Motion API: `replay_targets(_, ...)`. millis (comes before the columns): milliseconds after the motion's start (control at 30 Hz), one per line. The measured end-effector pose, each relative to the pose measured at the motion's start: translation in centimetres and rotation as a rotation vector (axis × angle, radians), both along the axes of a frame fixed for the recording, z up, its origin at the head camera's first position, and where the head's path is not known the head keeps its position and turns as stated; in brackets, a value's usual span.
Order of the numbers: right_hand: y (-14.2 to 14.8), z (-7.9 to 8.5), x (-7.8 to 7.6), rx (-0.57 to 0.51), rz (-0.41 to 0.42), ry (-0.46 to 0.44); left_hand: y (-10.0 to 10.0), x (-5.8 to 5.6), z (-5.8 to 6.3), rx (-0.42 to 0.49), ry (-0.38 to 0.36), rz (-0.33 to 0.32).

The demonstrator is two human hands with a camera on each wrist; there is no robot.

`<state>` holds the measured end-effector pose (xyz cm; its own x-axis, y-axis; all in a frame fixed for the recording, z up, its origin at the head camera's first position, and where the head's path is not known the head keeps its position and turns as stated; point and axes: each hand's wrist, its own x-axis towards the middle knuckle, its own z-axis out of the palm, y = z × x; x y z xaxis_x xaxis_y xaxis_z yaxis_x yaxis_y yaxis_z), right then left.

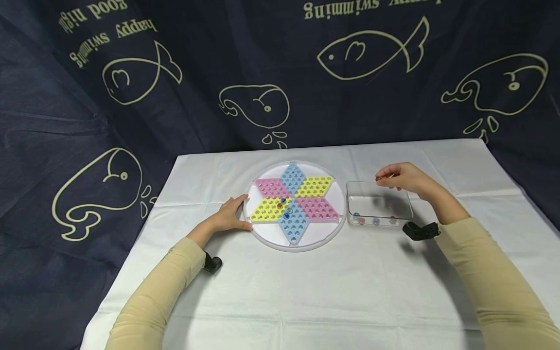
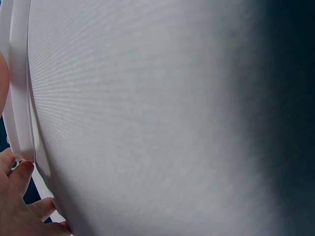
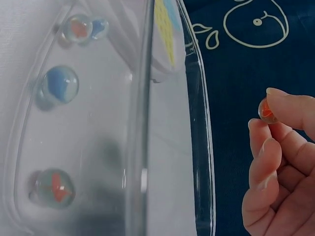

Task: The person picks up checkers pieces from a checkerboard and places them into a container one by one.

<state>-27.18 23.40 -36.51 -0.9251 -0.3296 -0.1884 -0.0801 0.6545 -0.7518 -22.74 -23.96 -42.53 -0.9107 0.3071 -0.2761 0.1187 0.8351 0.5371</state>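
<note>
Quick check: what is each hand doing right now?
Left hand: open, fingers resting against the game board's rim.
Right hand: pinching an orange marble above the clear tray.

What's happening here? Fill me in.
A person sits at a table with a round star-patterned game board. The left hand rests against the board's rim. The right hand pinches a marble above a clear tray that holds three more marbles. A few marbles sit on the board.
</note>
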Motion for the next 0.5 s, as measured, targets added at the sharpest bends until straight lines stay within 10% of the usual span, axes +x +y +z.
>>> replay_targets(500,0.41,0.0,0.16,-0.011,-0.021,-0.012,0.11,0.17,0.18,0.003,0.001,0.011)
